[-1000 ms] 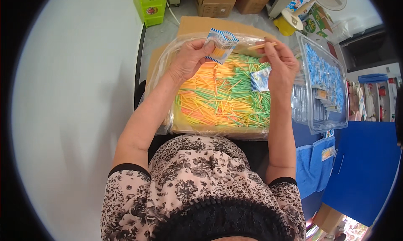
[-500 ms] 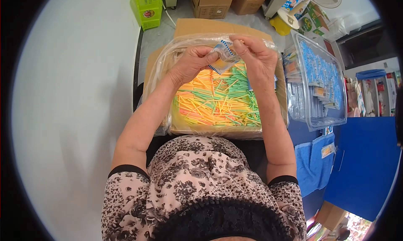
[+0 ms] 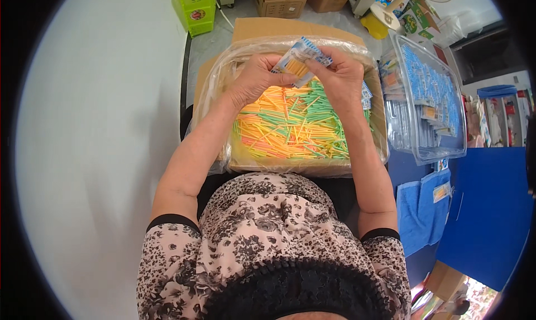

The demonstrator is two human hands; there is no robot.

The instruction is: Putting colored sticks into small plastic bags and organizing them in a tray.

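My two bare hands at work, seen from above. At the upper centre of the frame I hold a small clear packet [image 3: 297,62] with blue-striped ends, tilted over the far part of an open cardboard box [image 3: 301,29]; pale orange-yellow sticks show through its film. My left hand [image 3: 258,81] pinches the packet's lower left corner between thumb and fingers. My right hand [image 3: 341,76] pinches its right side, the thumb laid across the near face and the fingers largely hidden behind. Below, at the centre of the frame, loose sticks [image 3: 285,127] fill the box, mostly orange and yellow at left and green at right. A clear plastic liner [image 3: 214,99] hangs over the box's rim. A second packet [image 3: 366,95] lies at the right side of the box, partly covered by my right wrist. Right of centre stands a clear bin [image 3: 441,154], in which many filled packets [image 3: 427,85] are crowded together. Below it, at the lower right, a blue towel [image 3: 420,211] bears a single filled packet [image 3: 441,193]. Along the upper edge of the frame are a green crate [image 3: 198,10], two brown cartons [image 3: 282,1] and a fan [image 3: 385,18] with a yellow base. My floral top [image 3: 259,225] occupies the lower centre.
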